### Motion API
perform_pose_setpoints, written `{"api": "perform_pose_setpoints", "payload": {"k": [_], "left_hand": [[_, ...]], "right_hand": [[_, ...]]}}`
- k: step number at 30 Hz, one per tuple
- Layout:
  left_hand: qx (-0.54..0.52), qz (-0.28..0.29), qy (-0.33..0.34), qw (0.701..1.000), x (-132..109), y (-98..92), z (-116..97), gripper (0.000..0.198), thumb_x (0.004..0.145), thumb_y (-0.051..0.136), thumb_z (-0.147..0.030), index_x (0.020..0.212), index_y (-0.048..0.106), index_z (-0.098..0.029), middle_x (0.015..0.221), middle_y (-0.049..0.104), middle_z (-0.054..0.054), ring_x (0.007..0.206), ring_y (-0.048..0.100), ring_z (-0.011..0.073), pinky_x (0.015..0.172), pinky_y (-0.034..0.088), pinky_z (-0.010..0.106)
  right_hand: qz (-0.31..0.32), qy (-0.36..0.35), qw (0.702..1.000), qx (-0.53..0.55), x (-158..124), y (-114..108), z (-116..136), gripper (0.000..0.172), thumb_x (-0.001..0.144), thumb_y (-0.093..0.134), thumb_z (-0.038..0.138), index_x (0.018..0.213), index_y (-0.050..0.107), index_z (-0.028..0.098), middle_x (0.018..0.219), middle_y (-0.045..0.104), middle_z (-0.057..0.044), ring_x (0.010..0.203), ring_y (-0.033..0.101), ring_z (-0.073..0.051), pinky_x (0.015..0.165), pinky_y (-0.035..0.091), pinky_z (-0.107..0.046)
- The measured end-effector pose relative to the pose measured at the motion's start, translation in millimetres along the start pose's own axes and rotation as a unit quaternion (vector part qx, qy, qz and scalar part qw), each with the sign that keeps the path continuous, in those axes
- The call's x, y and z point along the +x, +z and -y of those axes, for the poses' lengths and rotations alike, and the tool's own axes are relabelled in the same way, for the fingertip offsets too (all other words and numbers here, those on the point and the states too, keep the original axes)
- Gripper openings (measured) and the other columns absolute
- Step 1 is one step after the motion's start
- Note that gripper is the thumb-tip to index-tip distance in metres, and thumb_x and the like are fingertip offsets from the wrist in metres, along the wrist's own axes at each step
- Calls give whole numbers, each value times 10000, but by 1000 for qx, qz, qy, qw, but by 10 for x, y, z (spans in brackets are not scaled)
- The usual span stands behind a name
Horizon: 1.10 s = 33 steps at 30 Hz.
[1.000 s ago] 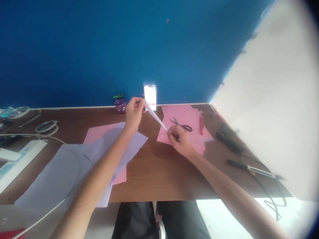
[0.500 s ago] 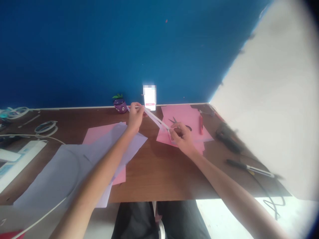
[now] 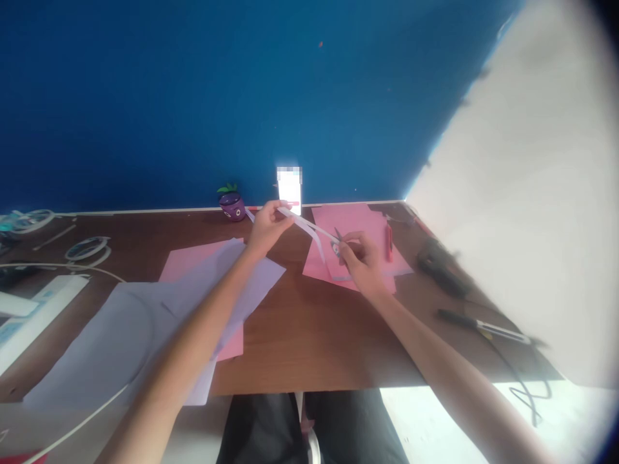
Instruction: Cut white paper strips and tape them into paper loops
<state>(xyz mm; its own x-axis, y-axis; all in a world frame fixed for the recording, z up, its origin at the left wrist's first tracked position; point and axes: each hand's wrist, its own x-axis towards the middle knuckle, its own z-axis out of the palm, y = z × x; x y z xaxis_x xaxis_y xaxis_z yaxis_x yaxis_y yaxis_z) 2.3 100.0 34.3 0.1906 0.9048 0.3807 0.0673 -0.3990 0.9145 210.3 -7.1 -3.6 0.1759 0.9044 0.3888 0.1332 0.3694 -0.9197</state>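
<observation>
Raised over the middle of the desk, my left hand (image 3: 271, 225) pinches a narrow lilac paper strip (image 3: 315, 236), whose far end curls downward. A thin white strip (image 3: 321, 230) runs taut from the left fingers to my right hand (image 3: 358, 254), which is closed on its end. Whether the two strips are still joined near the left fingers I cannot tell. Small scissors (image 3: 338, 233) lie partly hidden behind the right fingers, on pink paper sheets (image 3: 322, 263).
Lilac sheets (image 3: 111, 335) overlap more pink paper (image 3: 184, 261) at left. A lit phone (image 3: 289, 188) leans on the wall beside a purple pot (image 3: 233, 206). A red cutter-like tool (image 3: 389, 243), a dark-handled tool (image 3: 478, 324), tape rolls (image 3: 87, 248) and a white power strip (image 3: 36, 309) lie around.
My right hand has shifted slightly right and up, pulling the white strip. The lilac strip's end has dropped away from it and now hangs in a curl. The left hand has barely moved.
</observation>
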Motion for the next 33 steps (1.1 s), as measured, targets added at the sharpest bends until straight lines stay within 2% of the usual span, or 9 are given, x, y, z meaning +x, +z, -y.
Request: {"api": "perform_pose_setpoints", "payload": {"k": [3,12,17,24,29,33], "left_hand": [[-1,8,23,1000,-22,45,20,427,708,724,-229,1111,587,-195,1137,651,81,1027,627,194,916,499,346],[53,-20,49,997,-58,75,47,334,746,681,-215,1051,548,-235,1105,649,45,856,642,153,778,511,292],[106,-36,78,991,-63,72,75,150,769,660,-228,889,571,-221,919,660,17,836,634,156,790,498,287],[162,-55,94,981,-43,41,113,187,807,610,-235,987,656,-216,964,683,41,833,638,175,823,502,317],[216,-63,125,966,-91,68,68,199,832,580,-213,1014,659,-230,1015,682,44,903,626,194,881,477,332],[213,-65,125,967,-104,80,98,250,827,592,-204,1070,642,-241,1035,668,43,910,624,194,885,478,333]], "right_hand": [[16,3,1000,0,-11,8,23,190,873,587,399,927,513,232,544,517,59,483,429,-94,466,334,-212],[25,3,1000,9,-27,15,63,206,874,583,425,945,521,242,537,494,62,480,422,-97,445,320,-211],[27,4,1000,0,-24,4,56,221,868,588,438,943,520,241,544,506,58,484,426,-99,444,321,-212],[30,-3,1000,8,-14,-3,42,208,875,584,425,948,514,243,546,509,59,492,414,-98,464,336,-219],[37,13,999,38,-19,9,78,226,862,601,441,939,519,245,531,510,63,452,384,-88,429,305,-212],[49,28,996,65,-28,15,124,227,856,613,437,936,522,245,518,504,70,416,348,-76,400,274,-208]]}}
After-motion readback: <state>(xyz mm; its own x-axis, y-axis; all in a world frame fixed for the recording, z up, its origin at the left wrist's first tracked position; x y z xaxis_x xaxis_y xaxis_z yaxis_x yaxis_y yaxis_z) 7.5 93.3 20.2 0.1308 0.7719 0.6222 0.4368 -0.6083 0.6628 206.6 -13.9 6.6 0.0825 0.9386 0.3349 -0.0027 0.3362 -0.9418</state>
